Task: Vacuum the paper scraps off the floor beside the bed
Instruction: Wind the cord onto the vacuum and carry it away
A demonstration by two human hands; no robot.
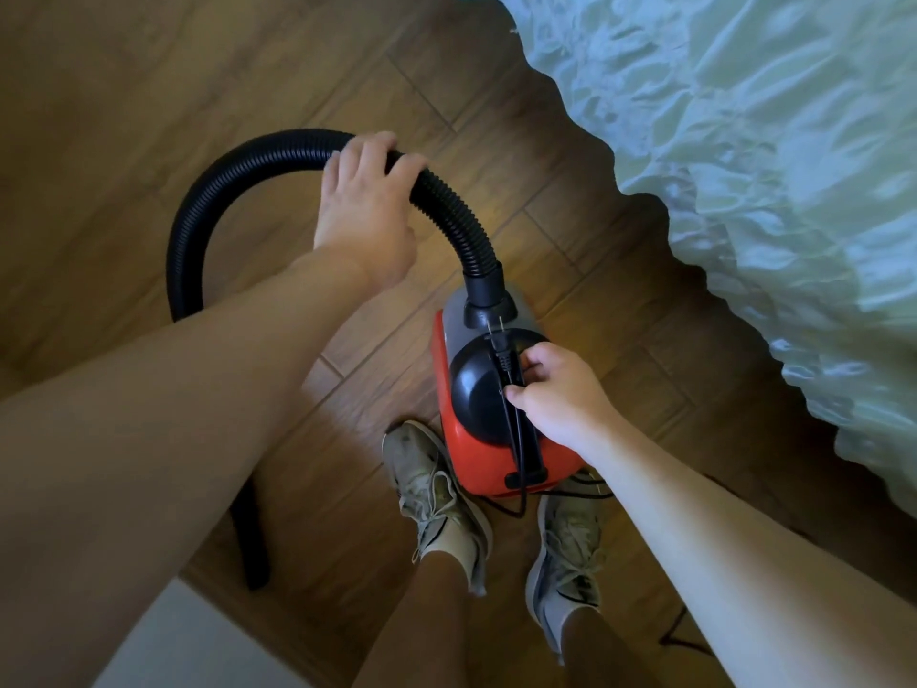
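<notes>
A small red and black vacuum cleaner hangs just above the wooden floor in front of my feet. My right hand grips its black top handle together with the power cord, whose plug lies unplugged along the handle. The black ribbed hose arcs up from the vacuum's front and over to the left. My left hand is closed on the top of that arc. The hose's rigid black nozzle points down at the lower left, partly hidden behind my left forearm. No paper scraps show in view.
The bed with its pale blue-green ruffled cover fills the right side and top right. My two sneakers stand on the wooden floor. Loose black cord trails by my right foot. A white surface sits at the bottom left.
</notes>
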